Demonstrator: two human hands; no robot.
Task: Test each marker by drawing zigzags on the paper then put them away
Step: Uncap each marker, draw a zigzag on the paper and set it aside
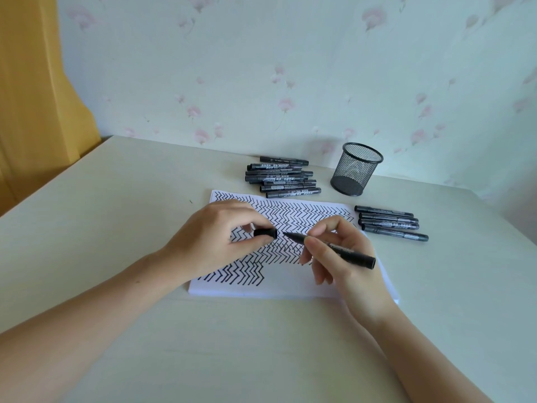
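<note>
A white paper pad (pixel 290 283) lies in the middle of the table, covered with rows of black zigzags. Above it my right hand (pixel 340 257) holds an uncapped black marker (pixel 345 251), its tip pointing left. My left hand (pixel 215 237) pinches the marker's black cap (pixel 265 232) between thumb and fingers, its mouth facing the tip a short gap away. A pile of several black markers (pixel 283 177) lies behind the pad. Several more markers (pixel 389 223) lie in a row to the pad's right.
A black mesh pen cup (pixel 356 173) stands upright near the back wall, between the two marker groups, with nothing visible inside. The pale table (pixel 116 228) meets flowered wallpaper at the back. A yellow curtain hangs at far left.
</note>
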